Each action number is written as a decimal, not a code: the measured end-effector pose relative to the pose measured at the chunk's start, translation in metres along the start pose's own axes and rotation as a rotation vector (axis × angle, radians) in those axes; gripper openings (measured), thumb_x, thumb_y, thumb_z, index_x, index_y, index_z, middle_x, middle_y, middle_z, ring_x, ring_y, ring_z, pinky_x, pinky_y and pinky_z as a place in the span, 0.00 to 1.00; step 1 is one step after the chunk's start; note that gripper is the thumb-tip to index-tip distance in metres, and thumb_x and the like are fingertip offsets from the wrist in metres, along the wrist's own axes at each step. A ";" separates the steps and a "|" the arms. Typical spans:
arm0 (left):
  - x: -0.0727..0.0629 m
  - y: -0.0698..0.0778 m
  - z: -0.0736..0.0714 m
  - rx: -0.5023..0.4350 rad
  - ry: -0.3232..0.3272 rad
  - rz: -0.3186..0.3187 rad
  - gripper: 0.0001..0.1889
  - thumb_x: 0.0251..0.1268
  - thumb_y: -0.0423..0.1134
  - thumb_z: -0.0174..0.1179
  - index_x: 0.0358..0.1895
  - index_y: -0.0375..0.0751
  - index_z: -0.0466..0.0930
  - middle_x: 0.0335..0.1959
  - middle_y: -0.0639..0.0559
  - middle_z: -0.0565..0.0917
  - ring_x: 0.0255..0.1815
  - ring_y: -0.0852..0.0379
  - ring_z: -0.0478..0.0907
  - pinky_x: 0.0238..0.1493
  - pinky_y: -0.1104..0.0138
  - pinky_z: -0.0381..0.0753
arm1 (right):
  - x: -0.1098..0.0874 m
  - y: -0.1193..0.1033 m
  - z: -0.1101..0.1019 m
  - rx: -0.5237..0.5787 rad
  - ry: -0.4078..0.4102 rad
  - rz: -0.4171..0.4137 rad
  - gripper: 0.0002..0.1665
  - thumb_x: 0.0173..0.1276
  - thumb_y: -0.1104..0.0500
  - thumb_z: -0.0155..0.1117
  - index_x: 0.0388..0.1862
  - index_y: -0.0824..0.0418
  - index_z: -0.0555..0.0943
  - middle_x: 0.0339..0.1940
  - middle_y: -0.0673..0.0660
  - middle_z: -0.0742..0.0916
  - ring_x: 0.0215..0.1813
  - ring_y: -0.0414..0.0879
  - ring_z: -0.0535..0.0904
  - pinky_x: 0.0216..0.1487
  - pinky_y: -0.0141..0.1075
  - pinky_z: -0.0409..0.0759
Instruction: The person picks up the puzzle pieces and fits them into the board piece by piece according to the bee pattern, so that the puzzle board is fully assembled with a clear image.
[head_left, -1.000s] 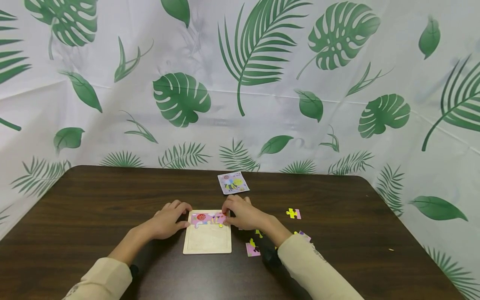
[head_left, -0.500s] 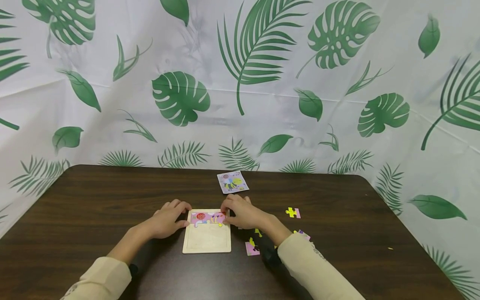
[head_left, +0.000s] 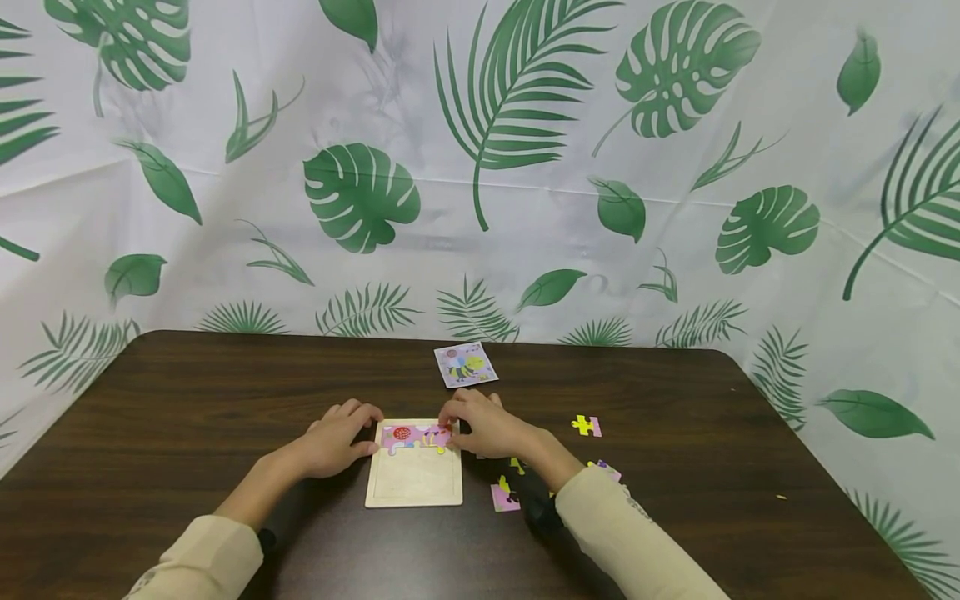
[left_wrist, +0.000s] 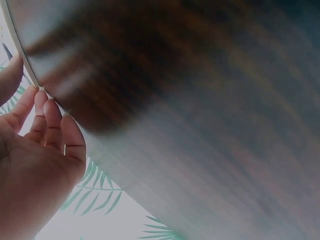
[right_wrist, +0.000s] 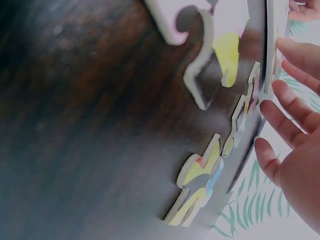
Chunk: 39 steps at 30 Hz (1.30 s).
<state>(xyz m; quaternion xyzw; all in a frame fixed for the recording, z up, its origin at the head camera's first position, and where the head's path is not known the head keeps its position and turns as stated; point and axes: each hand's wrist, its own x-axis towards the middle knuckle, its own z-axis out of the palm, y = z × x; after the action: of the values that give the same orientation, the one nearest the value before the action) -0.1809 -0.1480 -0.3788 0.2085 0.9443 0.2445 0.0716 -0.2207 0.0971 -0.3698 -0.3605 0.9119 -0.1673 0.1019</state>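
Observation:
A square wooden puzzle tray (head_left: 415,483) lies on the dark table, with joined pink puzzle pieces (head_left: 412,437) along its far side. A red round shape and yellow stripes show on them. My left hand (head_left: 334,442) holds the tray's left edge, thumb and fingertips at its far left corner; in the left wrist view the fingers are bent against the rim. At the far right corner my right hand (head_left: 487,425) has thumb and index finger on the corner puzzle piece (head_left: 444,435), which they partly hide. In the right wrist view, its other fingers spread beside the tray edge.
Loose puzzle pieces lie right of the tray: a pink and yellow piece (head_left: 506,495), a yellow piece (head_left: 585,426) farther out, and others partly under the right forearm. A bee picture card (head_left: 467,365) lies behind the tray. A leaf-print cloth (head_left: 525,250) hangs behind the table.
My right index finger has shifted slightly left over the corner piece. The left hand and the tray stay practically in place.

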 end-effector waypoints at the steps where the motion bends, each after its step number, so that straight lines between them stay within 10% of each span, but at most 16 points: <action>1: 0.000 0.000 0.000 0.000 0.000 -0.001 0.16 0.61 0.38 0.58 0.50 0.40 0.70 0.45 0.47 0.71 0.49 0.44 0.66 0.44 0.46 0.65 | 0.000 0.000 0.000 0.001 0.000 0.000 0.11 0.59 0.58 0.66 0.41 0.55 0.79 0.38 0.50 0.76 0.46 0.45 0.68 0.41 0.42 0.56; 39: 0.000 0.000 0.001 -0.008 -0.003 -0.008 0.16 0.62 0.39 0.58 0.50 0.41 0.70 0.45 0.47 0.71 0.51 0.43 0.66 0.45 0.46 0.64 | 0.003 0.009 0.003 0.090 -0.004 0.016 0.12 0.60 0.57 0.65 0.44 0.52 0.81 0.38 0.48 0.74 0.45 0.44 0.69 0.44 0.45 0.58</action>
<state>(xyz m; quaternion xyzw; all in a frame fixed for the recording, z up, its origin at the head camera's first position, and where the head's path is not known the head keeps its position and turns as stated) -0.1808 -0.1473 -0.3799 0.2049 0.9440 0.2475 0.0750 -0.2270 0.1005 -0.3759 -0.3485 0.9061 -0.2067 0.1215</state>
